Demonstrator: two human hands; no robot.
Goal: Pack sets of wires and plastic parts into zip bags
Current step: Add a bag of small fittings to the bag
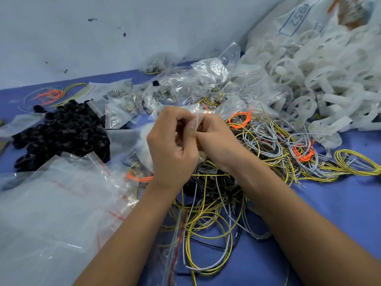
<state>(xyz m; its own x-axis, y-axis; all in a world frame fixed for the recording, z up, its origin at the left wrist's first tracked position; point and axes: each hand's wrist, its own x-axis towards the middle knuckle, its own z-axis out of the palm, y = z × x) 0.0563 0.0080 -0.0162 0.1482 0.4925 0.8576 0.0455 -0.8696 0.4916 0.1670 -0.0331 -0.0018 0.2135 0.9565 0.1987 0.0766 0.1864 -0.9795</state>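
My left hand [172, 145] and my right hand [216, 141] meet at the middle of the table, both pinching a small clear zip bag [196, 116]. The bag's top pokes up between my fingers, with a bit of orange wire showing at its upper edge; its contents are mostly hidden by my hands. Under and around my wrists lies a tangle of yellow, grey and orange wires [268, 145]. A pile of black plastic rings [64, 131] sits to the left. White plastic parts [321, 79] are heaped at the right.
Several filled zip bags [185, 89] lie behind my hands against the pale wall. A stack of empty zip bags [51, 203] covers the near left. A large printed sack [299, 19] rises at the back right. The blue tabletop [340, 213] shows at the near right.
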